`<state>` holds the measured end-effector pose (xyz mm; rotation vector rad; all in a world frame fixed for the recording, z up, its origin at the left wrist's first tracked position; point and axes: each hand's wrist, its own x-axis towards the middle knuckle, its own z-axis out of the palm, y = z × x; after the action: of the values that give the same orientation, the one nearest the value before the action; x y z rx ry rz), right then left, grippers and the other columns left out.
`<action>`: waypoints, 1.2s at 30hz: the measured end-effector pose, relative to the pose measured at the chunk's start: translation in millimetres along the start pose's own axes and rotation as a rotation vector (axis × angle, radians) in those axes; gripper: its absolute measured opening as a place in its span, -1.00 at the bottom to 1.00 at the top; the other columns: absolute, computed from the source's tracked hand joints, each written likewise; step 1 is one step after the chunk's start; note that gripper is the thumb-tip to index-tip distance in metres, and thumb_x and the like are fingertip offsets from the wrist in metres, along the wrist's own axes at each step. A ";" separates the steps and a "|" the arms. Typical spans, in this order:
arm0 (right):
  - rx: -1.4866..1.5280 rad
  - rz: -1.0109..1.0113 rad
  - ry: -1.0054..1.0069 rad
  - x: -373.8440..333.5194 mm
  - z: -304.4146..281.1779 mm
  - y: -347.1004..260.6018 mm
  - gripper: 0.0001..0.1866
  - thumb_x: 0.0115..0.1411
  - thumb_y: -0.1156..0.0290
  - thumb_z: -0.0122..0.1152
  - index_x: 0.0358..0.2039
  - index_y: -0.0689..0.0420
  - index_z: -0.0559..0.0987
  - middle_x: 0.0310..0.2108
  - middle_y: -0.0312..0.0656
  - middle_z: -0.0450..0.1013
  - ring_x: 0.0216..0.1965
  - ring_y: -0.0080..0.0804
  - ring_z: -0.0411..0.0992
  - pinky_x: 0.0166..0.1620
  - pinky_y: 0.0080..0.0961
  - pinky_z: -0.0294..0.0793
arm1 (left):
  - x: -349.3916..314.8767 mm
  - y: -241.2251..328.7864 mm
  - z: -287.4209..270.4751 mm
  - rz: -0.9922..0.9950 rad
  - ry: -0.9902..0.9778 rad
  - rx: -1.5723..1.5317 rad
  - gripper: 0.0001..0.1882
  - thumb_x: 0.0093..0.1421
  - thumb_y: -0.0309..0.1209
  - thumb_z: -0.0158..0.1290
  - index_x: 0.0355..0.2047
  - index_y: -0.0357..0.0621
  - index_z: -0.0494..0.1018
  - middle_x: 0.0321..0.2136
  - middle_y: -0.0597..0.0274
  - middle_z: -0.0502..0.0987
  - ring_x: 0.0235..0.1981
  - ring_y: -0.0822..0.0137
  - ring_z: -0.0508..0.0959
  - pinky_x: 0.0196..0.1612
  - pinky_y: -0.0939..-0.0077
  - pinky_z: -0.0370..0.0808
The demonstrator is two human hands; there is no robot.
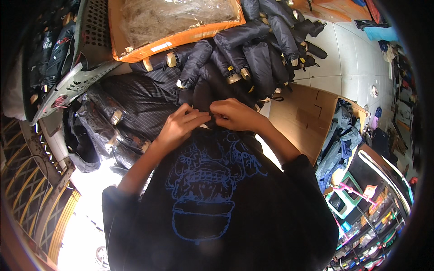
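Dark bundles are slightly glossy cloth, the brown box matt cardboard.

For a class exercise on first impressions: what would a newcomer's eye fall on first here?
Probably the blue drawing on the black shirt, below centre. Above, the left hand and right hand are close together beside a pile of dark bundles. At top, left of centre, sits an orange box holding clear plastic.

A black T-shirt with short, loose sleeves was worn, printed with a blue line drawing.
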<state>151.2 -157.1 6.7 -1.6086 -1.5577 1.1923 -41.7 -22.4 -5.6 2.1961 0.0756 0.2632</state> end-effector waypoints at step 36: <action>-0.181 0.159 0.038 15.2 4.2 2.1 -0.85 0.13 0.46 0.18 -0.39 0.24 0.42 -0.36 0.00 0.48 -0.29 0.08 0.45 -0.22 -0.11 0.41 | 15.9 -36.9 -2.8 -0.232 0.087 -0.223 -0.84 0.06 -0.58 0.21 -0.30 -0.22 0.58 -0.33 0.13 0.58 -0.30 0.19 0.60 -0.17 0.39 0.53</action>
<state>147.0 -143.2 0.1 -1.8916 -1.5753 1.1218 -25.3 4.1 -31.0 1.9334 0.3322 0.2250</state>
